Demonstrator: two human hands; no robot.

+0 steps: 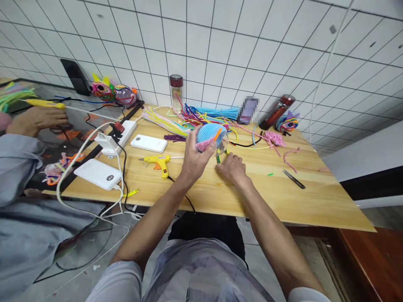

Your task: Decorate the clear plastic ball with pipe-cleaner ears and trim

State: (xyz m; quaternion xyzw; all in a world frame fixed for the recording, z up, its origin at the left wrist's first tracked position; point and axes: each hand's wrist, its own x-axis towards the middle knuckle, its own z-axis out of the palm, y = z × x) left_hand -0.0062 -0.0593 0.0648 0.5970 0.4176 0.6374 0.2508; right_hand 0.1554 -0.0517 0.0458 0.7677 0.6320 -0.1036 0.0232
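My left hand [194,157] is closed round a clear plastic ball [211,136] partly covered in rows of blue and pink pipe cleaners, with a short orange piece across them. Low over the table, just right of the ball, my right hand [233,168] has its fingers curled on a green and yellow strip [218,159], partly hidden by the fingers. To the left of the ball lies a yellow hot glue gun [161,162] with a white glue stick in its back. Behind the ball spreads a pile of loose pipe cleaners [201,115] in many colours.
Snips [294,179] and a pink pipe cleaner bundle [274,138] lie right. Two bottles [176,94] stand behind. Left are white power banks [148,143], a power strip [119,136] and trailing cables. A co-worker's hand [39,119] holds another yellow glue gun [45,103].
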